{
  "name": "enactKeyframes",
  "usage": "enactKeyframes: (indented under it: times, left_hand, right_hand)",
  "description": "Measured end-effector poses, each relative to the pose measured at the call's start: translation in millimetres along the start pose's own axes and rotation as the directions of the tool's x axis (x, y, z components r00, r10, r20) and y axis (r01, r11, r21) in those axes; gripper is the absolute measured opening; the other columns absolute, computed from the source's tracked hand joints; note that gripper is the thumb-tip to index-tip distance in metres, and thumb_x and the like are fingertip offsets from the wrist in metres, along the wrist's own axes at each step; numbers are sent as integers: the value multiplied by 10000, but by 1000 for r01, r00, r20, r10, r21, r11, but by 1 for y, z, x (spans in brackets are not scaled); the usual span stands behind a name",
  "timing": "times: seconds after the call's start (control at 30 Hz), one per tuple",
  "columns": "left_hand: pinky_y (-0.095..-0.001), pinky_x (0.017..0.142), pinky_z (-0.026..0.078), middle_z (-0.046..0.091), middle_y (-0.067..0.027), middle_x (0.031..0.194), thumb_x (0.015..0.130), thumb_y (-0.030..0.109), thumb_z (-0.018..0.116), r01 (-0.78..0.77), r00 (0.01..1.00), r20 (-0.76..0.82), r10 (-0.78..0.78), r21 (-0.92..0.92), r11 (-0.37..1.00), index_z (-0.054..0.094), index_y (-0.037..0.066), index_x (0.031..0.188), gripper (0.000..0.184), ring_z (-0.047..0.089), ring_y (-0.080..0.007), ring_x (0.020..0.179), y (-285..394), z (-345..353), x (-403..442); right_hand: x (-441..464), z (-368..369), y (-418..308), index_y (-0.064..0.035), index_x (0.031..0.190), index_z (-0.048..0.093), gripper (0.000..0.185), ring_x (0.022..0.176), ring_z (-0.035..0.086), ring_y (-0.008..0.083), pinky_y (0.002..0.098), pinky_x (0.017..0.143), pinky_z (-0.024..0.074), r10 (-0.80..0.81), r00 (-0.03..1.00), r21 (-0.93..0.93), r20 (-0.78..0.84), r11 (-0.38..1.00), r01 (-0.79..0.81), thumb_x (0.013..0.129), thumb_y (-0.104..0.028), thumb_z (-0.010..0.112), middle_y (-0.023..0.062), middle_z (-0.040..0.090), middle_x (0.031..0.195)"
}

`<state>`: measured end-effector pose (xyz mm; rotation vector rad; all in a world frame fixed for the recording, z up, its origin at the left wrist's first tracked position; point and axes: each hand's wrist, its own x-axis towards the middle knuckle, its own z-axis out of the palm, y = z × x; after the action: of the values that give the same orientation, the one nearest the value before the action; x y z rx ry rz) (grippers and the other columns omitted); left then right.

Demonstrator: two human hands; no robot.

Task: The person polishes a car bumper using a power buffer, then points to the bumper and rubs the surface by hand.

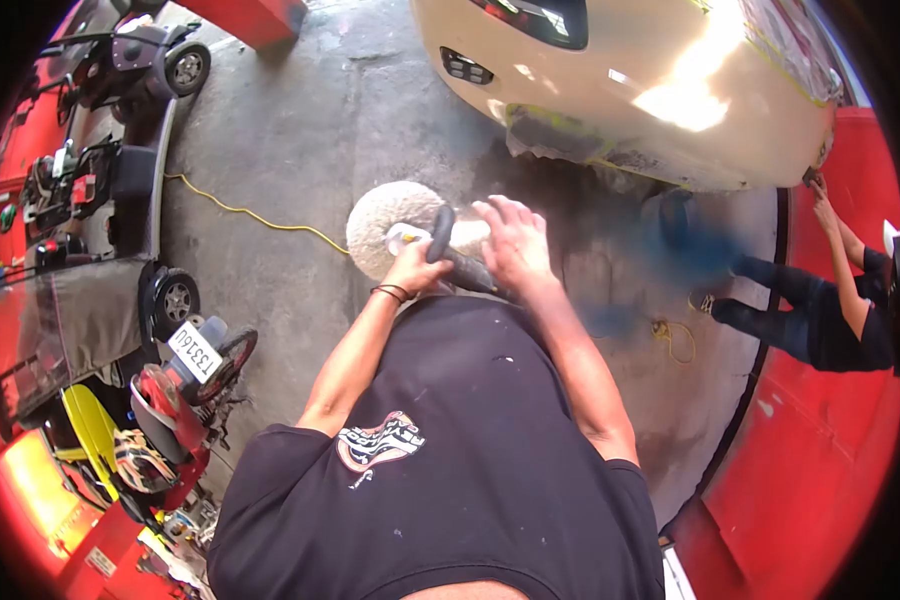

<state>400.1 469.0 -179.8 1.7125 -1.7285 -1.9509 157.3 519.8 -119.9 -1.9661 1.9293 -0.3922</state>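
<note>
A large round fluffy pad point(375, 230) faces up in front of my dark shirt. Beside it is a polisher point(470, 272) with a dark body and a looped black handle. My left hand point(420, 265) is wrapped round the handle, close to the pad's lower edge. My right hand point(515, 240), slightly blurred, is held over the polisher's right side with its fingers apart. It holds nothing that I can make out, and whether it touches the polisher cannot be seen.
A cream car body point(610, 80) with masked parts stands at top right. Another person point(830, 310) reaches to its corner. A yellow cord point(255, 215) crosses the floor to the pad. Motorbikes point(175, 400) and a cart point(70, 310) line the left. A blurred blue object point(675, 230) is right.
</note>
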Motion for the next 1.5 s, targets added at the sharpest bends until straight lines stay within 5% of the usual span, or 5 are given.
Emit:
enactKeyframes:
  times: [0.27, 0.43, 0.63, 1.07, 1.5]
  left_hand:
    - [-374, 440, 445, 613, -49, 596, 933, 436, 901, 345, 911, -103, -399, -339, 875, 638, 85, 701, 496, 572, -193, 441, -160, -57, 42]
    - [-359, 533, 473, 618, -58, 639, 973, 385, 828, 325, 864, -190, -467, -499, 804, 648, 96, 744, 410, 595, -194, 536, -201, -57, 7]
    - [-350, 662, 518, 714, -21, 809, 929, 475, 859, 447, 796, -195, -573, -449, 774, 753, 93, 857, 403, 647, -157, 693, -255, -45, 0]
    - [-439, 901, 638, 810, -253, 1095, 824, 602, 929, 230, 941, -247, -230, -26, 973, 719, -136, 1283, 894, 805, -324, 1035, -295, -32, 63]
    - [-370, 807, 629, 821, -161, 1007, 855, 503, 929, 223, 902, -399, -162, 111, 969, 796, -66, 1147, 653, 787, -232, 876, -88, 87, -2]
  right_hand:
    - [-68, 78, 100, -196, 1598, 545, 707, 1351, 661, 407, 553, 1135, 540, 469, 831, 56, 300, 861, -506, 938, -275, 788, 172, 718, 1428]
    - [-179, 125, 167, -137, 1605, 572, 727, 1406, 659, 402, 487, 1198, 512, 795, 478, 120, 374, 469, -875, 908, -279, 726, 241, 709, 1476]
    - [-315, 186, 187, -96, 1561, 610, 682, 1326, 714, 403, 481, 1130, 563, 848, 354, 180, 393, 307, -935, 916, -243, 774, 277, 742, 1386]
    - [-387, 182, 190, -50, 1542, 608, 694, 1345, 699, 404, 477, 1153, 541, 828, 360, 316, 430, 236, -919, 911, -259, 810, 265, 739, 1405]
    - [-294, 109, 316, -50, 1560, 601, 691, 1266, 746, 338, 446, 1128, 557, 779, 494, 418, 386, 330, -847, 916, -242, 761, 202, 800, 1310]
